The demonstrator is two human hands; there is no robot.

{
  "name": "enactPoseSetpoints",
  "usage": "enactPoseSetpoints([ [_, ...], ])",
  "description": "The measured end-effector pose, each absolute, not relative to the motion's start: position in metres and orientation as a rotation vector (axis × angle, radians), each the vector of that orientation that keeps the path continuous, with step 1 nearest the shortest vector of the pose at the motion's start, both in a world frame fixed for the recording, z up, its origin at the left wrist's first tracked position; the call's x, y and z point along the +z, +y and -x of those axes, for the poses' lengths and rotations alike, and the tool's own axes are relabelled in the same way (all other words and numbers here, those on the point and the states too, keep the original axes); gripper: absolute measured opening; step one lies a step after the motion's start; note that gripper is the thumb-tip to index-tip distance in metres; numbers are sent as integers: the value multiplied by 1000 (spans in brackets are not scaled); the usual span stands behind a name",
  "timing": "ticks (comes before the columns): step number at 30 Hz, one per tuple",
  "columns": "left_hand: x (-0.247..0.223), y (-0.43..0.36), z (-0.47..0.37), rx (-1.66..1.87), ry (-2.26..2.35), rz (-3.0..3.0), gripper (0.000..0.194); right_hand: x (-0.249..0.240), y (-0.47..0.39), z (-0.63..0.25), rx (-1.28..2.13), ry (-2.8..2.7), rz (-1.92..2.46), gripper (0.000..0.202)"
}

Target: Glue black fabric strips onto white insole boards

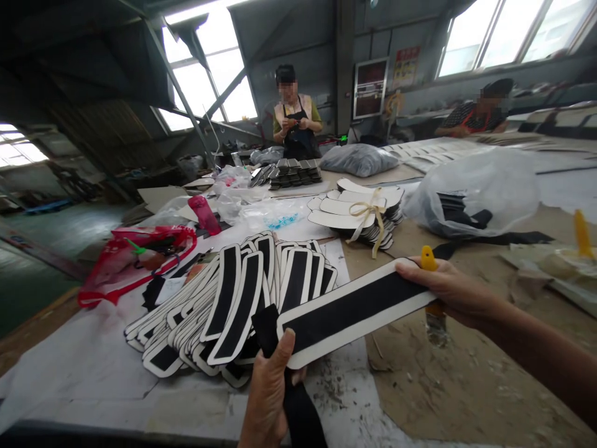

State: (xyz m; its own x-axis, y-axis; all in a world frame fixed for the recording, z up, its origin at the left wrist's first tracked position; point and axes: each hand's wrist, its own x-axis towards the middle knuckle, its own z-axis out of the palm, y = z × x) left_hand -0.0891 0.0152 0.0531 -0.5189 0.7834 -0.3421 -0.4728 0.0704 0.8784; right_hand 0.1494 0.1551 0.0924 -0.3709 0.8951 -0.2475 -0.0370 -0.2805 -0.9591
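Observation:
A long, slightly curved panel (354,311), white-edged with a black strip along its middle, is held up slantwise between both hands. My left hand (270,389) is closed on its lower left end, thumb on top. A black fabric band (303,414) hangs by the same hand, its other end showing above the fingers. My right hand (445,286) pinches the upper right end, and a yellow-handled brush (428,258) passes through its grip, flat end down. Left of the panel lies a fanned pile of similar panels (237,305) on the table.
Behind are a tied bundle of white pieces (345,208), a clear bag with black material (485,186), a red bag (140,261) and a pink bottle (204,214). Another yellow handle (583,233) rises at right. One person (298,118) stands opposite; another (482,115) is at far right.

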Motion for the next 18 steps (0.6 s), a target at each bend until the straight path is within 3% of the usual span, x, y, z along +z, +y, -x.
enactPoseSetpoints([
  [6,54,16,92,1494,1363,-479,33,95,153,-150,1667,-1375,1173,29],
  [10,50,20,83,1736,1199,-305,40,93,150,-157,1650,-1293,1195,26],
  [18,43,37,4,1672,963,-118,45,78,110,-139,1539,-1161,1186,16],
])
